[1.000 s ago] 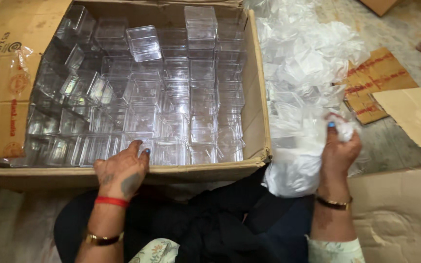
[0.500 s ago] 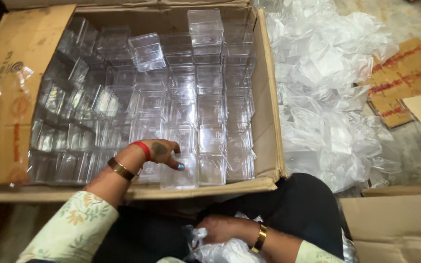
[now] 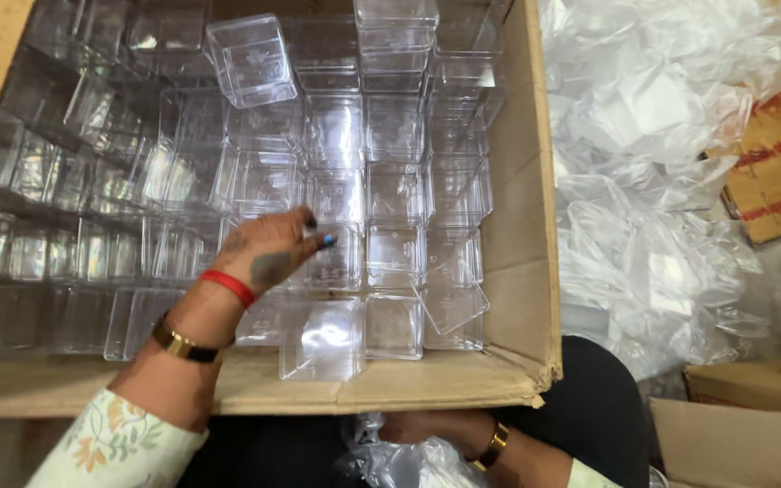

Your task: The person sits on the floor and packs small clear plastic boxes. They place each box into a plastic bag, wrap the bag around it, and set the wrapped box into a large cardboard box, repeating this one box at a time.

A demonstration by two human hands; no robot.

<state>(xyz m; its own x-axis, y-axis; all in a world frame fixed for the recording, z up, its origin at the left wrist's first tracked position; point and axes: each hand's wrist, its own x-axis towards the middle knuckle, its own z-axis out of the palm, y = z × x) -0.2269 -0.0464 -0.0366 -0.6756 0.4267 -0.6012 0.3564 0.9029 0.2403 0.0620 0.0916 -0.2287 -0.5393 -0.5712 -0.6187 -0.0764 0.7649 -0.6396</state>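
The left hand (image 3: pixel 268 253) reaches into the large brown cardboard carton (image 3: pixel 522 226), its fingers loosely spread and bent down onto a clear square plastic box (image 3: pixel 332 258) that sits just past the fingertips, toward three o'clock from the palm; whether the fingers have actually closed on it I cannot tell. That box is squarish, with no marked long axis, and stands in a row among many identical clear boxes, too many and too see-through to count. One such box (image 3: pixel 250 59) lies tilted on top of the stack at twelve o'clock. The right hand (image 3: pixel 427 429) is well apart, outside the carton at five o'clock, gripping a crumpled clear plastic bag (image 3: pixel 390 461) in the lap. A heap of clear plastic bags (image 3: pixel 653 163) lies at two o'clock, uncountable.
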